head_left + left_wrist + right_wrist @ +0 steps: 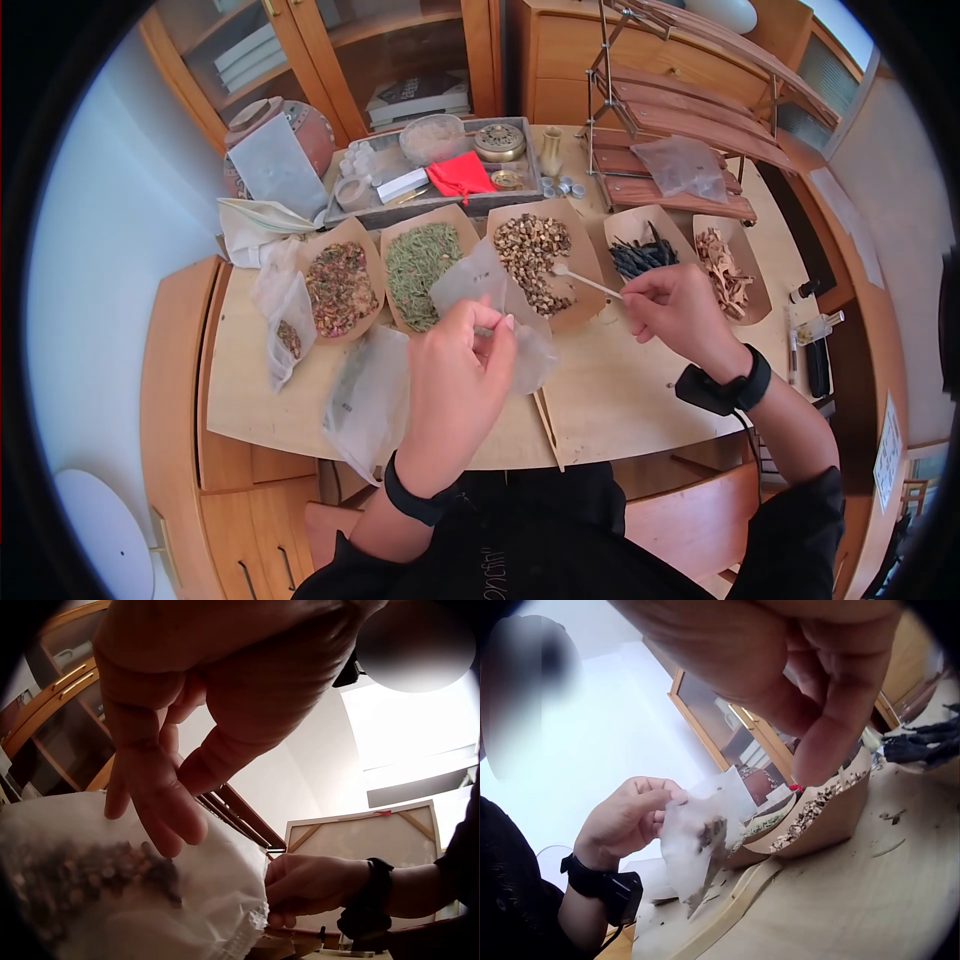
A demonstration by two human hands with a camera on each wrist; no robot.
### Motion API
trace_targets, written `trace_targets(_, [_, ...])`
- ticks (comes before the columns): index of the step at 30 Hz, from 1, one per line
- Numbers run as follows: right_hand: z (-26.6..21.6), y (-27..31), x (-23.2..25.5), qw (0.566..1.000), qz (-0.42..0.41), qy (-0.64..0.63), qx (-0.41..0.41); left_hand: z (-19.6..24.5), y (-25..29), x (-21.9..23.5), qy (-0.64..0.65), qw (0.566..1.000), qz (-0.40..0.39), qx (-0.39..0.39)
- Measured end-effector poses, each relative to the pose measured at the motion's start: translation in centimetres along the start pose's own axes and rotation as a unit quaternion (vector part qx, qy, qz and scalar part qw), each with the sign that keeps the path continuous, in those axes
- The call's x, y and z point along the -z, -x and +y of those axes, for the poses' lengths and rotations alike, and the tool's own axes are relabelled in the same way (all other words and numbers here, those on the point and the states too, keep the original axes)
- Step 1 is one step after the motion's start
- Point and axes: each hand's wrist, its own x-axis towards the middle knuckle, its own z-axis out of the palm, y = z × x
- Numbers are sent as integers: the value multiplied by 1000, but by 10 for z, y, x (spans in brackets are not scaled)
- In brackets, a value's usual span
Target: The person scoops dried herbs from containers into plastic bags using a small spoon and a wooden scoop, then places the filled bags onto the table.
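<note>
Translucent pouch [500, 300] pinched in left hand [460, 375] sits just left of right hand [680, 305], which grips a wooden scoop [585, 282] (its long axis pointing toward the pouch).

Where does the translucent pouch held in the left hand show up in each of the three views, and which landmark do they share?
Head: the translucent pouch sits centre, above the left hand.
Left wrist: lower left, under the fingers.
Right wrist: centre-left, pinched by the left hand.
Shared landmark: the glass-fronted wooden cabinet.
</note>
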Motion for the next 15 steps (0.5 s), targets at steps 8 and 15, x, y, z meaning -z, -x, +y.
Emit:
trace_targets(8, [13,-33,-23,985,-82,-145,-31,-1,0,-2,-5,1000,-1,-7])
trace_targets(15, [21,-31,-24,965,-66,-250,-53,-2,0,0,5,1000,-1,2])
